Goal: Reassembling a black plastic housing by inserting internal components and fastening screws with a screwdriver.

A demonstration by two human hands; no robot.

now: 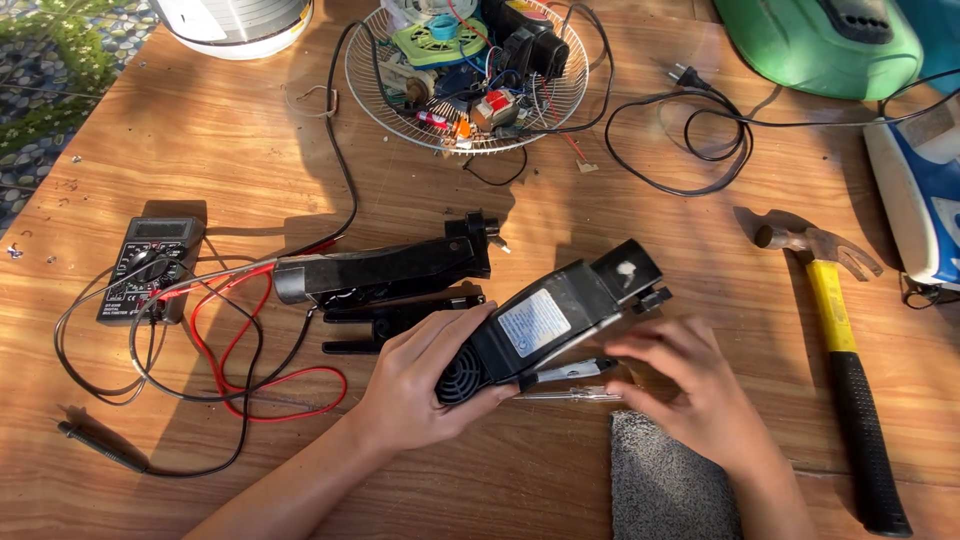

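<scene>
left hand (420, 385) gripping black housing (548, 322) by its vented end, housing lying tilted just right of black casing (385, 272), right hand (690, 385) hovering loosely open right of housing, fingertips reaching near screwdriver (570, 372) under housing, hammer (840, 340) lying far right, multimeter (148, 268) sitting far left

I read this as small repair workshop for home appliances. Sunlit wooden plank table (250, 130) carries black digital multimeter (150, 268) with red and black probe leads (262, 400), yellow-handled claw hammer (838, 340), round white wire fan guard (372, 85) heaped with loose electrical parts, and dismantled black plastic appliance housing (380, 272).
</scene>
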